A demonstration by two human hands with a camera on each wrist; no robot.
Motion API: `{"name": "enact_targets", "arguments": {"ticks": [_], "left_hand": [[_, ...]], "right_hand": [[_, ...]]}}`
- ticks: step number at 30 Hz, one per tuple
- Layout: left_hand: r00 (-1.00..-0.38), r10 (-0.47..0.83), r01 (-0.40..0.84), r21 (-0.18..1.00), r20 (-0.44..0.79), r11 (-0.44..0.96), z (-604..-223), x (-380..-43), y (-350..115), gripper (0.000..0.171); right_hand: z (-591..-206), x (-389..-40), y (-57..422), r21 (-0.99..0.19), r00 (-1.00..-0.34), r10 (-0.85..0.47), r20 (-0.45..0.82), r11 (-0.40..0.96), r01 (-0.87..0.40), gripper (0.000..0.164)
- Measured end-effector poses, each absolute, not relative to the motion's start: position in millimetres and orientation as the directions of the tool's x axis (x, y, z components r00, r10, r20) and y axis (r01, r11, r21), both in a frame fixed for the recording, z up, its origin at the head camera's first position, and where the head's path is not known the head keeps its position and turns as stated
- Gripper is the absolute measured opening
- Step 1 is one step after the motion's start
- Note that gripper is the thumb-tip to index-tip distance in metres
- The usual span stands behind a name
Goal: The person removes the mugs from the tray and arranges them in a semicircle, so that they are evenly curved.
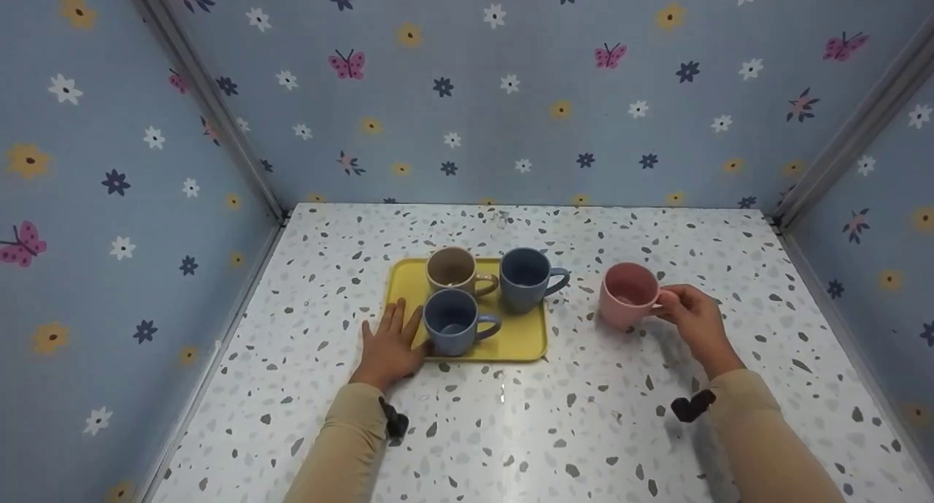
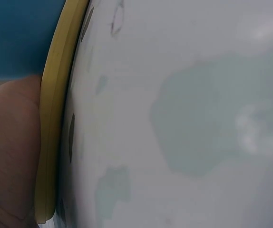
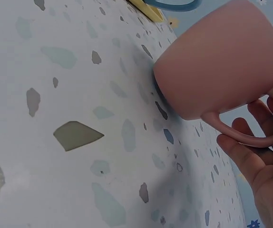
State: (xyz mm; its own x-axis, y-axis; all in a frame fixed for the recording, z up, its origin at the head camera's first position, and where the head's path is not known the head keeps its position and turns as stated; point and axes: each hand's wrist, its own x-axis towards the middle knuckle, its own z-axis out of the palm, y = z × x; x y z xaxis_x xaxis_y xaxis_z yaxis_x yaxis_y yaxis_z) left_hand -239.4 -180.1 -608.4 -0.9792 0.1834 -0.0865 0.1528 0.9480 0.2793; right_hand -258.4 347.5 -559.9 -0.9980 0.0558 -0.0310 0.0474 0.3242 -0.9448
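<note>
A pink mug (image 1: pixel 629 298) is upright to the right of the yellow tray (image 1: pixel 522 339). My right hand (image 1: pixel 695 317) holds it by the handle, fingers curled round the loop, as the right wrist view also shows with the mug (image 3: pixel 222 61) tilted in that view. My left hand (image 1: pixel 392 350) lies with fingers spread over the tray's left edge, its thumb beside the base of the front blue mug (image 1: pixel 451 328). On the tray, a beige mug (image 1: pixel 441 266) stands at the back and a second blue mug (image 1: pixel 524 284) at the back right.
The white speckled tabletop (image 1: pixel 554 430) runs to a flowered blue back wall (image 1: pixel 467 109). Similar panels close in the left and right sides. All the mug handles point to the right, and the back right mug's handle juts past the tray's edge.
</note>
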Motion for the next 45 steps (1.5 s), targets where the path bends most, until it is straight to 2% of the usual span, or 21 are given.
{"name": "enact_targets", "arguments": {"ticks": [15, 22, 30, 45], "left_hand": [[-0.978, 0.189, 0.158, 0.279, -0.087, 0.947, -607.8, -239.3, -180.0, 0.073], [-0.977, 0.193, 0.161, 0.274, -0.094, 0.948, -608.3, -240.1, -180.9, 0.073], [-0.977, 0.197, 0.169, 0.273, -0.082, 0.947, -608.0, -239.6, -180.9, 0.073], [-0.976, 0.202, 0.174, 0.273, -0.076, 0.946, -607.1, -238.8, -181.2, 0.072]], "right_hand": [[-558.7, -279.2, 352.4, -0.952, -0.997, 0.072, -0.028, 0.303, 0.048, 0.057], [-555.6, -289.6, 355.3, -0.932, -0.994, 0.095, -0.049, 0.353, 0.080, 0.056], [-556.2, -295.1, 362.5, -0.933, -0.991, 0.107, -0.078, 0.343, 0.110, 0.053], [-554.2, -300.1, 365.9, -0.893, -0.984, 0.174, -0.038, 0.436, 0.111, 0.050]]}}
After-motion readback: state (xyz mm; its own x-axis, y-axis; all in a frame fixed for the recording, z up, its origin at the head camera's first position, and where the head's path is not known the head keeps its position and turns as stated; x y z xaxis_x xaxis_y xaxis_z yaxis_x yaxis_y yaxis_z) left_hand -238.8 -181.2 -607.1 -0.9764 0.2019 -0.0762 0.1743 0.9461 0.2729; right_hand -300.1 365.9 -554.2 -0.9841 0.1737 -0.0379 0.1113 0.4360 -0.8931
